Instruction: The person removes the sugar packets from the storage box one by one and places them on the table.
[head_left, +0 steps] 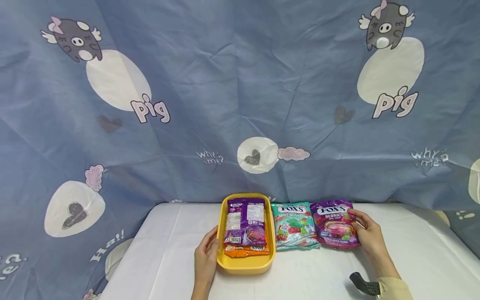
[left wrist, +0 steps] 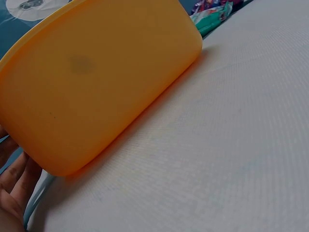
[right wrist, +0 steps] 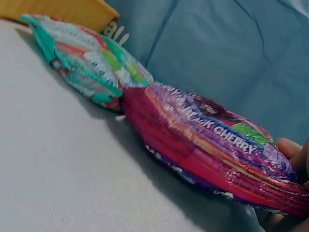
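Note:
My right hand (head_left: 369, 233) pinches the right edge of a purple candy bag (head_left: 334, 225) marked Berries. The right wrist view shows fingers (right wrist: 289, 150) at that edge and the bag (right wrist: 207, 140) tilted, its far end against a teal candy bag (right wrist: 91, 63). The teal bag (head_left: 294, 225), marked Mint Blossom, lies between the purple bag and a yellow plastic basket (head_left: 247, 266). My left hand (head_left: 206, 254) rests against the basket's left side, fingers (left wrist: 14, 169) touching its outer wall (left wrist: 101, 87). Inside the basket, another purple bag (head_left: 245, 221) lies face down over an orange bag (head_left: 247, 251).
A white-covered table (head_left: 172, 250) carries everything. Behind its far edge hangs a blue curtain (head_left: 195, 104) with pig prints, close behind the basket and bags. A black strap (head_left: 363, 285) sticks out near my right wrist.

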`<state>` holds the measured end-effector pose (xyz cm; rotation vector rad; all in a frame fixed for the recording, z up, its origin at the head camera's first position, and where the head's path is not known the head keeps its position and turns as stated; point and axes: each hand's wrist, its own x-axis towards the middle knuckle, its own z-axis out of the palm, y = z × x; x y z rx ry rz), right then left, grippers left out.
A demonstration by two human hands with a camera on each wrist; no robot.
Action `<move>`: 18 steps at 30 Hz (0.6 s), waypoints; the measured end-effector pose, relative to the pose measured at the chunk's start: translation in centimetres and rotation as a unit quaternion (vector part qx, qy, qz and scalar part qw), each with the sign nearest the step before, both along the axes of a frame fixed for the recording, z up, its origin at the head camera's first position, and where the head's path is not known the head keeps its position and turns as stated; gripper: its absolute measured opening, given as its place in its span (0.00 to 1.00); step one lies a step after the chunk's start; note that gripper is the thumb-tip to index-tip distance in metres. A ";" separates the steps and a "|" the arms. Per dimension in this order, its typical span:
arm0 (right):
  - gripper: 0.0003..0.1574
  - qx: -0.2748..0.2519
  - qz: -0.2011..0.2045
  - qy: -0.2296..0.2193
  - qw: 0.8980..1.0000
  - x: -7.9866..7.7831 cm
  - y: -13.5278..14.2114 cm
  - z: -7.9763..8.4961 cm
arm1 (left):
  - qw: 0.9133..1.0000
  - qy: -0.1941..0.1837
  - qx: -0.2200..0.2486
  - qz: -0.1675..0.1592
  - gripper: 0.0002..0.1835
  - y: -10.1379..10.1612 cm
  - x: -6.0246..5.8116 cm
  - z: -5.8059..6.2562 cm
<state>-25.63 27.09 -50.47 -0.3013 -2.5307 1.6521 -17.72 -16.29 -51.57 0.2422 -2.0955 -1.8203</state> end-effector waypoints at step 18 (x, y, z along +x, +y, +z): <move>0.24 0.076 -0.006 0.029 0.997 0.4 0.0 -1.5 | 1.000 0.024 0.000 0.001 0.19 -0.1 -0.2 -1.0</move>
